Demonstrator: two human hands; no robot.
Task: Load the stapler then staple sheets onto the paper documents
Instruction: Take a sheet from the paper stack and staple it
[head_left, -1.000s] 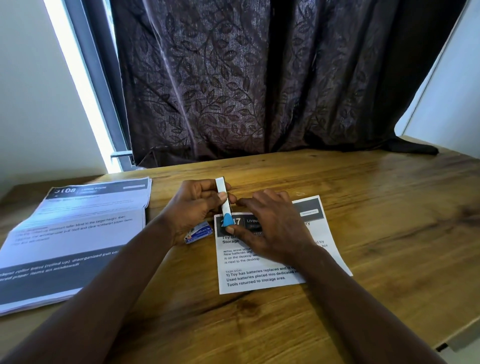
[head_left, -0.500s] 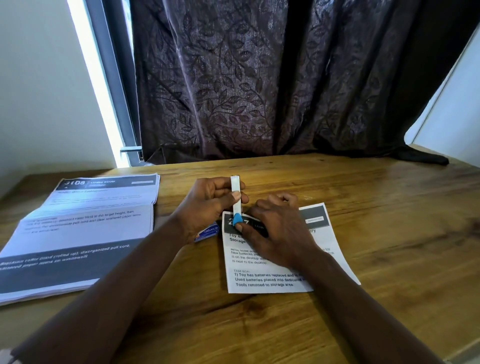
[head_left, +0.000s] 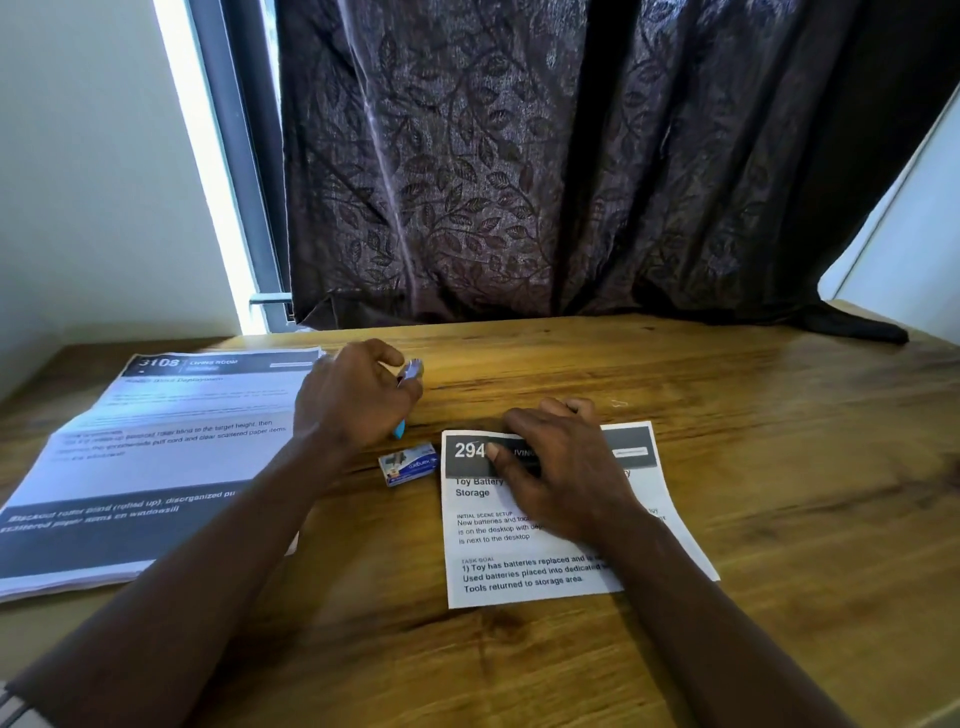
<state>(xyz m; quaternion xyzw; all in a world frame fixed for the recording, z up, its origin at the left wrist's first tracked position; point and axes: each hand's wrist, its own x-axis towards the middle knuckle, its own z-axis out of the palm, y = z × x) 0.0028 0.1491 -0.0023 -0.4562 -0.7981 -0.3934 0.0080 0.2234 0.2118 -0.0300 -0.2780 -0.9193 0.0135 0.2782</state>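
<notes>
Left hand (head_left: 358, 400) closed around slim white-and-blue stapler (head_left: 410, 371), long axis steep, left of small white printed sheet (head_left: 550, 525). Right hand (head_left: 561, 467) flat, open, pinning sheet; nearer. 1 staple box (head_left: 408, 464) between.

Hidden and blurred bits from my seat

My left hand (head_left: 358, 397) covers most of the stapler (head_left: 410, 371); my right hand (head_left: 561, 467) hides the small sheet's (head_left: 550, 566) middle text; the left paper stack (head_left: 145, 467) runs off-frame, its print blurred.
</notes>
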